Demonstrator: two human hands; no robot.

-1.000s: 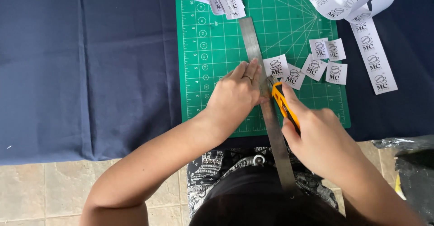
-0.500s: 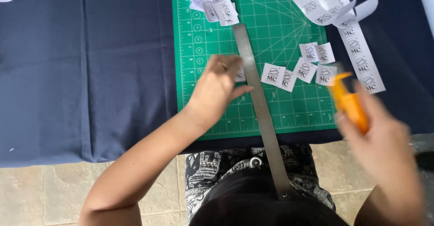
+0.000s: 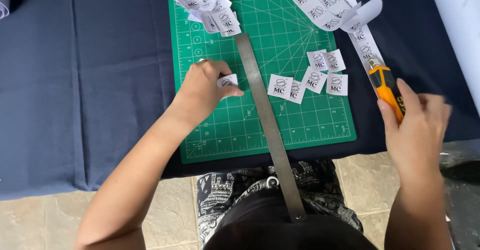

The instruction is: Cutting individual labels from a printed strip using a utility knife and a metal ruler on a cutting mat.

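My left hand (image 3: 204,90) rests on the green cutting mat (image 3: 310,125), fingers pinched on a small white printed paper square (image 3: 228,80) just left of the long steel ruler (image 3: 264,115). The ruler lies slanted across the mat and juts past the table's near edge. My right hand (image 3: 417,125) is off the mat to the right, over the dark cloth, gripping an orange utility knife (image 3: 386,85) with its tip pointing away. Several cut paper squares (image 3: 312,80) lie right of the ruler.
Long printed paper strips (image 3: 325,5) curl across the mat's far right. A heap of cut strips (image 3: 202,0) sits at its far left. A dark blue cloth (image 3: 85,80) covers the table. Tiled floor (image 3: 45,220) lies below the near edge.
My right hand has pulled the knife away from the ruler, out to the right off the mat. My left hand has left the ruler and taken a paper square on its left side.
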